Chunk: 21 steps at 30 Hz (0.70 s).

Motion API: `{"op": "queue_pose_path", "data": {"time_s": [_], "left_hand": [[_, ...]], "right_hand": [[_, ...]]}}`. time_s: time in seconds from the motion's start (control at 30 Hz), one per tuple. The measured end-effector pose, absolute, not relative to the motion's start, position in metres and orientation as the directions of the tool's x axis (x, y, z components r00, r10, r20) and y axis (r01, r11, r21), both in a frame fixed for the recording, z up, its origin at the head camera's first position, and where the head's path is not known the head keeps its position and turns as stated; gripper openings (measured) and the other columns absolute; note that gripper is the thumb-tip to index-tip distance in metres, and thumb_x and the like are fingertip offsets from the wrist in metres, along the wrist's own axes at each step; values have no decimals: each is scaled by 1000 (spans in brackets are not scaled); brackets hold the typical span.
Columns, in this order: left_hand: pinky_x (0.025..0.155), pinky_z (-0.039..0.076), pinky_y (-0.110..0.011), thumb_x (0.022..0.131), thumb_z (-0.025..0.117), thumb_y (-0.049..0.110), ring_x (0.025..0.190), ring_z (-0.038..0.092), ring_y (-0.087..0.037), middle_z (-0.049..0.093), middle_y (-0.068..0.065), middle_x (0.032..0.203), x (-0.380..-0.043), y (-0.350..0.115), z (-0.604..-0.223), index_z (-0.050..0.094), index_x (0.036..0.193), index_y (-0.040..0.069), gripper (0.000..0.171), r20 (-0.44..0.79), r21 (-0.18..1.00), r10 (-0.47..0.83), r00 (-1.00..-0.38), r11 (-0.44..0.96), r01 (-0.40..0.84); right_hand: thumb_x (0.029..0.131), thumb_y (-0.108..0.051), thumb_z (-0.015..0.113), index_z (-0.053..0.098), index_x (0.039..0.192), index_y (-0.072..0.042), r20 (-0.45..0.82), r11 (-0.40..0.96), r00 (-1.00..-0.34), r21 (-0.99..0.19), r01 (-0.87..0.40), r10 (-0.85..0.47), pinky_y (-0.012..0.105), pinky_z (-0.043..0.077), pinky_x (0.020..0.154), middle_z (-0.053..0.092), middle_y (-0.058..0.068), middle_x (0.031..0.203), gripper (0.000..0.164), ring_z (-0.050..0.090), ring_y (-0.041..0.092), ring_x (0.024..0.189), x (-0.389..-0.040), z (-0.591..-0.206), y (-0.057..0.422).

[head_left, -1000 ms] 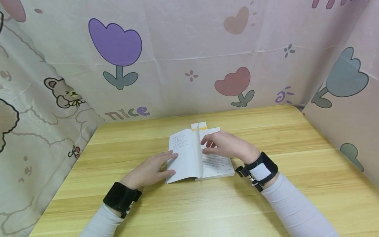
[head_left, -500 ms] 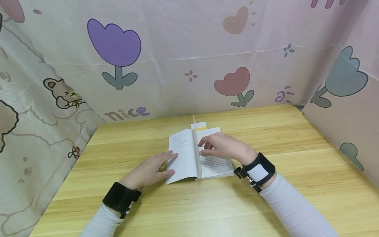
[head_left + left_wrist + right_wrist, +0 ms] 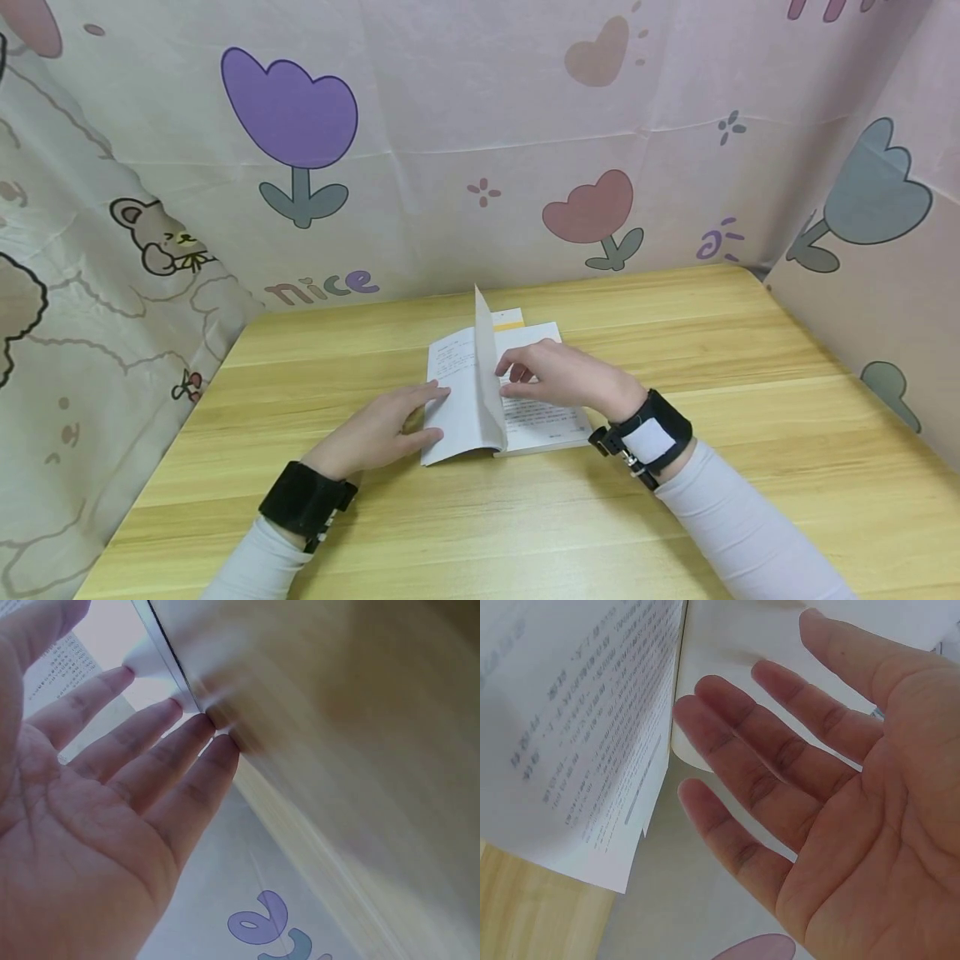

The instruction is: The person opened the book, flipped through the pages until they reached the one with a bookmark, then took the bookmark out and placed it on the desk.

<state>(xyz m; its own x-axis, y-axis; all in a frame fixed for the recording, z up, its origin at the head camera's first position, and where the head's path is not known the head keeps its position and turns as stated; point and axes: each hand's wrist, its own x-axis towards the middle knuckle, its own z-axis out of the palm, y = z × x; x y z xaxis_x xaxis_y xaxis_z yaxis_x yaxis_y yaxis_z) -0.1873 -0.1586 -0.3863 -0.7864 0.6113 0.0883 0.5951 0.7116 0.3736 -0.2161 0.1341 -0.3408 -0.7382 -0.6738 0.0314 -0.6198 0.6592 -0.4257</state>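
Observation:
An open book with printed white pages lies on the wooden table. One upright page stands near the spine, leaning left. My left hand rests along the outer edge of the left-hand page; in the left wrist view its fingers are spread and straight at that edge. Over the right-hand page, my right hand has its fingertips close to the raised page. The right wrist view shows its fingers loosely bent beside the printed page, with nothing between them and the thumb.
A white card with a yellow stripe sticks out behind the book's far edge. The wooden table reaches back to a patterned cloth, which also hangs at both sides.
The raised page has swung from upright to leaning left, partly covering the card. My right hand has moved slightly left along with it. The left hand stays on the left-hand page.

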Motion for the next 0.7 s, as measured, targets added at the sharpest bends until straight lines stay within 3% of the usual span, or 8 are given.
{"op": "queue_pose_path", "data": {"time_s": [0.23,0.37,0.5,0.7], "left_hand": [[103,37,-39,89,68,37,128,43,-20,48,-8,142,-189,-161,-385,54,139,15,56,129,385,601,-789,703,598],[102,37,-40,92,64,36,128,43,-18,45,-4,145,-189,-165,-379,53,139,18,52,143,458,578,-804,681,571],[95,45,-40,94,62,33,125,45,-18,44,-3,144,-191,-172,-371,53,138,16,47,200,518,572,-795,627,582],[85,52,-38,95,61,34,120,48,-15,48,2,141,-197,-176,-366,58,132,17,42,310,494,550,-776,604,626]], "right_hand": [[92,-27,66,66,111,-14,74,584,-687,-465,-665,-723,29,51,84,65,-6,105,23,59,7,94,-217,-345,130],[93,-28,64,66,112,-15,77,578,-678,-458,-676,-731,26,49,87,65,-6,108,23,59,11,99,-217,-348,127],[93,-30,64,65,114,-15,64,591,-684,-450,-670,-727,23,47,84,64,-5,109,27,59,12,99,-216,-350,124],[91,-32,66,65,118,-14,51,611,-695,-434,-662,-717,25,47,82,63,-3,110,32,58,14,97,-212,-352,122]]}}
